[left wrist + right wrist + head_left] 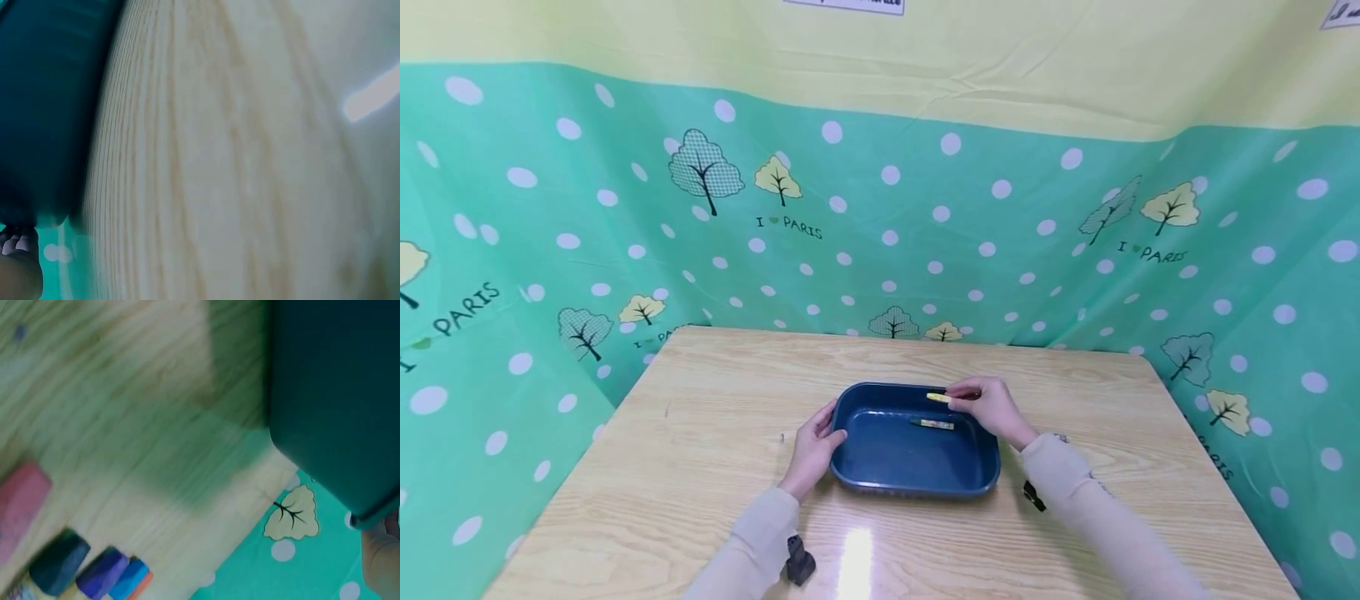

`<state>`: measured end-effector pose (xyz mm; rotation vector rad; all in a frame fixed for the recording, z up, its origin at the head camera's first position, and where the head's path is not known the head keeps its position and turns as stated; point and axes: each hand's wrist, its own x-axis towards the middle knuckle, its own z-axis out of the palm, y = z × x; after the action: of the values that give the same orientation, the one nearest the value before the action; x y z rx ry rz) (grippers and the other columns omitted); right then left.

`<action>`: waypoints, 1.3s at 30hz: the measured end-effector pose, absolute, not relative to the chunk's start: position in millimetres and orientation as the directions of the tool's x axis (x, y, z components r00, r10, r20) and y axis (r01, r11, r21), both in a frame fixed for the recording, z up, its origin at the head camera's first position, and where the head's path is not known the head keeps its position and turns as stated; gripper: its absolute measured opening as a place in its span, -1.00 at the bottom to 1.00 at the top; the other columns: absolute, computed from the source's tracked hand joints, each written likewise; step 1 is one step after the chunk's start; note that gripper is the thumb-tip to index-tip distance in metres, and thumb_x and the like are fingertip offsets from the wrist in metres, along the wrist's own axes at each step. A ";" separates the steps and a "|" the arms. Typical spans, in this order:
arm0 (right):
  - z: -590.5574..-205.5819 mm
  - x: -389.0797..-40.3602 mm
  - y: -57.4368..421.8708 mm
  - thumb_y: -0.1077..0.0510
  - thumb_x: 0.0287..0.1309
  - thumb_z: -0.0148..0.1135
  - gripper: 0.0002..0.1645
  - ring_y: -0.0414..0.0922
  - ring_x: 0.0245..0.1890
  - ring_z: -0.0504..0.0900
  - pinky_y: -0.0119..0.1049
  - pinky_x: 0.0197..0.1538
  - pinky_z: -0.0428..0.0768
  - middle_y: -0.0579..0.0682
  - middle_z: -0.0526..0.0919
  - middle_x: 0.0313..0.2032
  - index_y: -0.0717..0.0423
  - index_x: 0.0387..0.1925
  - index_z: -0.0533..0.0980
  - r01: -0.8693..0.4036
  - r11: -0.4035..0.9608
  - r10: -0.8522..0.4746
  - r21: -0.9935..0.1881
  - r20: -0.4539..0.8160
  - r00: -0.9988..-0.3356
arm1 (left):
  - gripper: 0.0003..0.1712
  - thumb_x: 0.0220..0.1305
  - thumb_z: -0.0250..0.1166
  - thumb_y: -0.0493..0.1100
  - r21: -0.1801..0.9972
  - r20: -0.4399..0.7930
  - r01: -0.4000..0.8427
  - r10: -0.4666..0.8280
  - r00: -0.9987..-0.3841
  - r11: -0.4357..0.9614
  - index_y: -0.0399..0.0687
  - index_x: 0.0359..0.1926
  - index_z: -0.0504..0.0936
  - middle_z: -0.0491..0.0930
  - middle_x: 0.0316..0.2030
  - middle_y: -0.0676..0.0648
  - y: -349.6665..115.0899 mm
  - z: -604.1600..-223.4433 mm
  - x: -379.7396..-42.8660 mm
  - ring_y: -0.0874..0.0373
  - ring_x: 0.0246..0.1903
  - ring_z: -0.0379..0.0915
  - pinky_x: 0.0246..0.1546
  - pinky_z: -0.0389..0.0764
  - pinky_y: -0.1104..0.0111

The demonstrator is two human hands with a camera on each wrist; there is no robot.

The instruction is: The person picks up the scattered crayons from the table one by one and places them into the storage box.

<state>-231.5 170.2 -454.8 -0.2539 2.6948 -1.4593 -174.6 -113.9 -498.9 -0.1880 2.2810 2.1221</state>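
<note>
A dark blue plastic bin rests on the wooden table. My left hand grips its left rim, thumb over the inside and fingers along the outer wall. In the left wrist view, fingertips of that hand meet the bin's edge. Over the bin's back right corner, my right hand pinches a yellow crayon, and a dark reddish piece shows among its fingers. A green crayon with a patterned wrapper lies inside the bin near the back wall.
Several crayons lie right of the bin, mostly hidden by my right forearm in the head view. Among them the right wrist view shows a pink crayon, a dark green one and a purple one. A polka-dot curtain hangs behind the table.
</note>
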 end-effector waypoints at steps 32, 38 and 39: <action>-482.6 -231.0 137.2 0.32 -0.04 0.30 -0.78 -0.20 -0.36 0.64 -0.35 -0.33 0.65 -0.03 0.70 -0.34 0.13 -0.27 0.65 -0.131 0.698 -0.195 -0.704 -0.011 -0.981 | -0.35 0.16 0.10 -0.41 0.995 -0.082 -0.087 -0.078 -0.994 0.055 -0.21 0.31 0.23 0.21 0.28 -0.32 -115.9 -504.4 -175.4 -0.16 0.27 0.16 0.24 0.30 0.17; -482.8 -230.1 136.2 0.32 -0.03 0.29 -0.78 -0.20 -0.35 0.65 -0.32 -0.29 0.65 -0.04 0.70 -0.34 0.12 -0.27 0.65 -0.166 0.735 -0.213 -0.658 0.009 -0.977 | -0.35 0.14 0.10 -0.43 0.995 -0.078 -0.082 -0.075 -0.994 0.049 -0.23 0.30 0.24 0.22 0.28 -0.33 -115.8 -503.6 -175.6 -0.16 0.26 0.17 0.23 0.31 0.17; -482.3 -229.8 136.0 0.33 -0.04 0.29 -0.78 -0.19 -0.35 0.65 -0.32 -0.29 0.65 -0.04 0.70 -0.34 0.12 -0.27 0.65 -0.165 0.733 -0.213 -0.660 0.008 -0.977 | -0.35 0.14 0.10 -0.43 0.996 -0.077 -0.081 -0.075 -0.994 0.047 -0.23 0.30 0.24 0.22 0.28 -0.33 -115.7 -503.6 -175.5 -0.16 0.26 0.17 0.23 0.31 0.17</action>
<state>-229.8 136.0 -482.3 -0.3123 2.8610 -1.0801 -175.5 -115.7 -503.6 -0.1693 2.2706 2.1587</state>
